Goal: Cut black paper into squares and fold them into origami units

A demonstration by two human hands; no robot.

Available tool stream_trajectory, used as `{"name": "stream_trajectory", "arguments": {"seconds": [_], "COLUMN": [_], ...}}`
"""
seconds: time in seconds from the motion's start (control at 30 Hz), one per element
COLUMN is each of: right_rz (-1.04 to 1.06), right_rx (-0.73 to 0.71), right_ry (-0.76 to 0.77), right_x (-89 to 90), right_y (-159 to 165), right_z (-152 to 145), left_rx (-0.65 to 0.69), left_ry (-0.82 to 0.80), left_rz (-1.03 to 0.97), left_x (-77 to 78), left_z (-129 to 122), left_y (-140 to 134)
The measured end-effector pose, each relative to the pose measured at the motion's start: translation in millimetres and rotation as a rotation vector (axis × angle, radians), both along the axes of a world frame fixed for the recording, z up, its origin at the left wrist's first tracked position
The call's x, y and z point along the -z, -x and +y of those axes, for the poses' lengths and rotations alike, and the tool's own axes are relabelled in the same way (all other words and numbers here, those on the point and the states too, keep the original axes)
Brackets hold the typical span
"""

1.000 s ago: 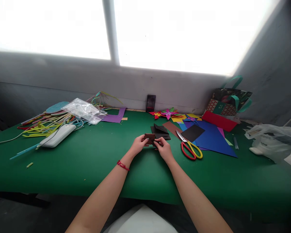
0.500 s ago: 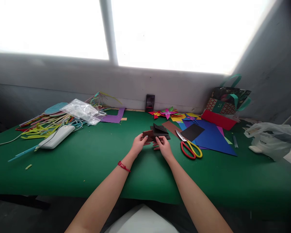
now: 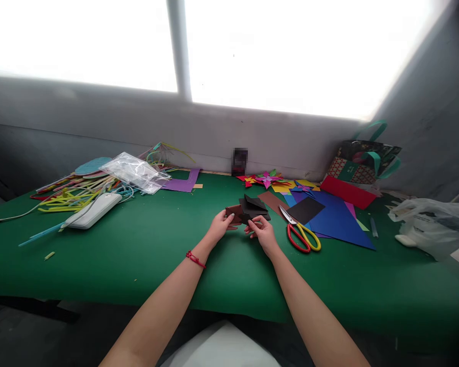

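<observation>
Between my hands, above the green table [image 3: 156,255], is a folded paper piece with a brown part [image 3: 234,213] on the left and black folded flaps [image 3: 254,206] on the right. My left hand [image 3: 219,227] pinches the brown part, thumb on top. My right hand [image 3: 263,232] grips the lower edge of the black part between thumb and fingers. One black flap stands up from the rest. Just right of my hands lie scissors [image 3: 300,234] with one red and one yellow handle, their blades by a black paper sheet [image 3: 306,209] and a brown sheet [image 3: 270,200].
Blue paper [image 3: 340,219], a red envelope-like piece [image 3: 348,191] and colourful paper flowers [image 3: 266,179] lie behind and right. A plastic bag [image 3: 430,224] and a patterned gift bag [image 3: 354,165] stand far right. At left are pipe cleaners [image 3: 67,200], clear plastic [image 3: 133,172] and a white power strip [image 3: 94,210].
My right hand has shifted slightly right and down along the black paper's edge. The left hand keeps its hold on the brown part. The whole view has turned slightly.
</observation>
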State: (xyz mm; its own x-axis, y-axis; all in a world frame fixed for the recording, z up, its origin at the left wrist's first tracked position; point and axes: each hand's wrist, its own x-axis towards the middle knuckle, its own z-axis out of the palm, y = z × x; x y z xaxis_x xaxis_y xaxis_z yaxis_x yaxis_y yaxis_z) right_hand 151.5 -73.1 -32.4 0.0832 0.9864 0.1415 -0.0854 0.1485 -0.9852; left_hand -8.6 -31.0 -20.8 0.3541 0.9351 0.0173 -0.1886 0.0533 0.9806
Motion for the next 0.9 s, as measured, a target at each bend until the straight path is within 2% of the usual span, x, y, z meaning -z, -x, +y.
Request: {"name": "stream_trajectory", "arguments": {"seconds": [0.27,0.5,0.63,0.8,0.9], "right_rz": [-0.044,-0.077,0.004,0.078,0.107], "right_rx": [-0.043,-0.059,-0.032,-0.041,-0.096], "right_ry": [0.002,-0.017,0.025,0.009,0.010], "right_x": [-0.9,1.6,3.8,-0.6,-6.2], "right_y": [-1.2,2.6,7.5,11.9,14.9], "right_z": [1.0,1.3,2.4,-1.0,-4.8], "left_rx": [-0.025,-0.060,-0.087,-0.025,-0.081], "left_ry": [-0.132,-0.001,0.043,0.019,-0.005], "left_rz": [0.076,0.006,-0.054,-0.131,-0.169], "left_x": [6.4,2.3,-3.3,-4.8,-4.7], "left_z": [1.8,3.7,-0.2,-4.3,-3.2], "left_y": [2.0,1.9,-0.4,-6.9,-7.4]}}
